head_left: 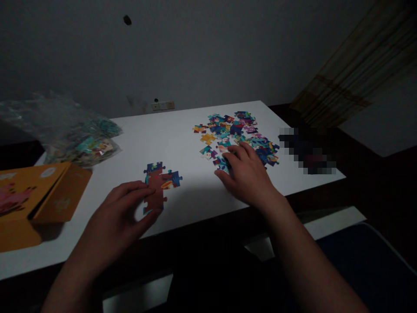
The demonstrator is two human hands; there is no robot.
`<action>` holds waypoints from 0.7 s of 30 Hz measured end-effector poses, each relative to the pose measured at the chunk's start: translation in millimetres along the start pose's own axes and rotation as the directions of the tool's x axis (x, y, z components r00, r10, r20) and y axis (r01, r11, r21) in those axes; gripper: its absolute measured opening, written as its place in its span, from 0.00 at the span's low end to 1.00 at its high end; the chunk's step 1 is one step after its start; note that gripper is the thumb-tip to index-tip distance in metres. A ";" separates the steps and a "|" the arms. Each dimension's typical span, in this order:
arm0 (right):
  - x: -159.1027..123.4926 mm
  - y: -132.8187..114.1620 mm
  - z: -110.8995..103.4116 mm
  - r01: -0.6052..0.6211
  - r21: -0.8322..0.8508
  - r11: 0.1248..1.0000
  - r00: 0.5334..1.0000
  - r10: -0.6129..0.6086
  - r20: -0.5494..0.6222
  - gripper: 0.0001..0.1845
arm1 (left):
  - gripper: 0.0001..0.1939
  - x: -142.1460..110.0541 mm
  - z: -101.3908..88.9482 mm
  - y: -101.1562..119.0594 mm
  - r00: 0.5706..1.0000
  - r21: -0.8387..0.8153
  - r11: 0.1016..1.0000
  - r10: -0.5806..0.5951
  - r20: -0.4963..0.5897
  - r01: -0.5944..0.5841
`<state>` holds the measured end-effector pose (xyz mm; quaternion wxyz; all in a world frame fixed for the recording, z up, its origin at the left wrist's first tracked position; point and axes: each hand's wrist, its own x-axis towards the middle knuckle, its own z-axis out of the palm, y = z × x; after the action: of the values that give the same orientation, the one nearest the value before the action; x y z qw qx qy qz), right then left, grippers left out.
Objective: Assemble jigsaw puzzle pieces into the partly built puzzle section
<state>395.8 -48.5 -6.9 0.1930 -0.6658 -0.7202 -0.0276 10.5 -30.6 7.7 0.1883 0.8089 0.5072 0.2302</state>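
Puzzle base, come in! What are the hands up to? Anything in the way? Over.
Left hand at joined puzzle section. Right hand at scattered pieces. Orange box farther left, seemingly not blocking.

A person's bare left forearm and right forearm reach forward from below. The left hand arches palm-down, thumb apart from fingers; the right hand, farther forward, curls loosely, thumb spread.
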 end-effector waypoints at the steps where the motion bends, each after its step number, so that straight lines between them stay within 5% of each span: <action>1: 0.2 2.7 0.9 0.009 0.035 0.999 1.000 -0.009 -0.001 0.29 | 0.19 0.1 0.0 0.6 1.000 -0.002 1.000 0.005 0.004 -0.005; 7: -2.1 15.5 -0.5 0.029 0.249 0.968 0.999 -0.017 -0.048 0.13 | 0.18 0.3 1.6 1.6 1.000 -0.014 1.000 0.024 0.004 -0.024; 14: -7.2 21.1 -1.0 -0.011 0.343 0.939 0.999 0.021 -0.027 0.19 | 0.19 2.2 2.3 4.9 0.998 -0.026 0.998 0.052 0.034 -0.051; 21: -11.9 18.8 4.5 0.030 0.114 0.993 0.993 -0.016 -0.121 0.25 | 0.25 0.0 -0.5 7.8 0.991 0.008 0.992 0.122 0.059 -0.123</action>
<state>413.3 -56.3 -18.9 0.2736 -0.6423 -0.7154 -0.0282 15.9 -33.8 12.3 0.1836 0.8459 0.4523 0.2146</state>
